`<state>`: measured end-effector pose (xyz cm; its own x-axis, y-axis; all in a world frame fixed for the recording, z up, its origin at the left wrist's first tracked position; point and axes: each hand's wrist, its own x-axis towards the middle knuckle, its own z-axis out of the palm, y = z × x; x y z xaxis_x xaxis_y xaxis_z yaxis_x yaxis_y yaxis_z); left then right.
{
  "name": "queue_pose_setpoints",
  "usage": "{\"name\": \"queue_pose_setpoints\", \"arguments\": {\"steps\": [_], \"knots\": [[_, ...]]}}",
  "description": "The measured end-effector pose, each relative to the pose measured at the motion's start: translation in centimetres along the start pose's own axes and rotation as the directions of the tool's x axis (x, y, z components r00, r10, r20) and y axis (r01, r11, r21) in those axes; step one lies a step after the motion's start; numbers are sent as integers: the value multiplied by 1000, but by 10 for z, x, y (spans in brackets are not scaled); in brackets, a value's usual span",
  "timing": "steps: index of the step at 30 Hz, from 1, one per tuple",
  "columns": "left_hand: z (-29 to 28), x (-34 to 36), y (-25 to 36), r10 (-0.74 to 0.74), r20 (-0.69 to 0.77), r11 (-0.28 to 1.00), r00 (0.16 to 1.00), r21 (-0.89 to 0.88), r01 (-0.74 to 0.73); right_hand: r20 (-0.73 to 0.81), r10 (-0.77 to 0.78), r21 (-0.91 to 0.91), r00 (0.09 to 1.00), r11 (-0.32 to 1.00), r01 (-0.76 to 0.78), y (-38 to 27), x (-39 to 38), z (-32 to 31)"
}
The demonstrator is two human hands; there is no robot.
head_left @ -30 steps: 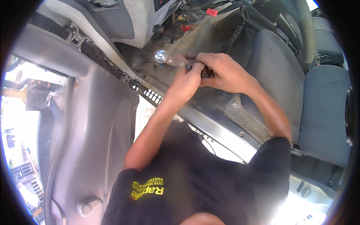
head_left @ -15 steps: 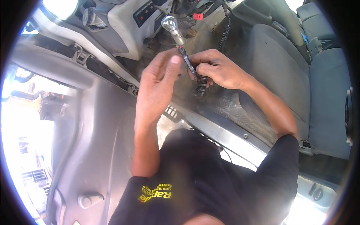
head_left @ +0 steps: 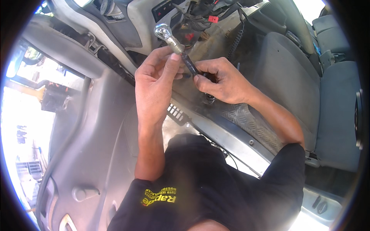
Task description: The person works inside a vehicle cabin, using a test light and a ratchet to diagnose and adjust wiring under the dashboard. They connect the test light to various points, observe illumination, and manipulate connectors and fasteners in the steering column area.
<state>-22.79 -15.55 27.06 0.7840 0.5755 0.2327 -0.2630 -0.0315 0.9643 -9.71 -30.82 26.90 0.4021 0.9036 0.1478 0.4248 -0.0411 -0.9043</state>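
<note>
A clear glass light bulb (head_left: 163, 32) with a metal base points up and to the left, its base joined to a black taped lead (head_left: 189, 63). My left hand (head_left: 156, 79) is closed at the bulb's base, thumb against the metal and fingertips behind. With thumb and curled fingers, my right hand (head_left: 228, 84) pinches the black lead just below the bulb. Some black coiled cord (head_left: 210, 99) shows beneath the right hand. Part of the lead is hidden by the right fingers.
An open vehicle door (head_left: 104, 134) stands on the left, a grey seat (head_left: 291, 92) on the right. Exposed wiring with a red connector (head_left: 212, 19) hangs at the dashboard. Another coiled cord (head_left: 236, 40) dangles beside the seat. The metal door sill (head_left: 231, 142) crosses in front of me.
My left thumb and fingers have closed onto the bulb's base; half a second ago they were apart from it. The bulb has shifted left and slightly down in the picture.
</note>
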Motion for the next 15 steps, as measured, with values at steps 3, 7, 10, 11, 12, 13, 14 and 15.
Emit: {"name": "queue_pose_setpoints", "arguments": {"steps": [3, 7, 10, 11, 12, 13, 14, 15], "knots": [[0, -2, 3, -4, 2, 1000, 1000, -5, 4, -11, -3, 4, 1000, 1000, 3, -2, -1, 1], [-3, -1, 5, 25, 35, 1000, 999, -14, -25, -57, -126, -86, 990, 989, 121, -1, -1, 1], [-3, -1, 5, 37, 46, 999, 998, -36, -35, -67, -138, -111, 988, 985, 130, -4, -2, 1], [-3, -1, 4, 38, 49, 998, 998, -41, -36, -69, -131, -117, 989, 986, 123, -5, -3, 1], [-2, -1, 4, 40, 51, 998, 998, -46, -37, -83, -136, -120, 987, 985, 126, -5, -3, 2], [-3, -1, 3, 39, 54, 998, 998, -53, -36, -97, -141, -122, 985, 984, 129, -4, -3, 4], [-3, -1, 2, 38, 59, 998, 998, -59, -35, -113, -146, -125, 983, 983, 132, -3, -3, 5], [-3, -1, 2, 37, 65, 997, 997, -64, -33, -129, -174, -144, 976, 977, 155, -2, -4, 5]]}}
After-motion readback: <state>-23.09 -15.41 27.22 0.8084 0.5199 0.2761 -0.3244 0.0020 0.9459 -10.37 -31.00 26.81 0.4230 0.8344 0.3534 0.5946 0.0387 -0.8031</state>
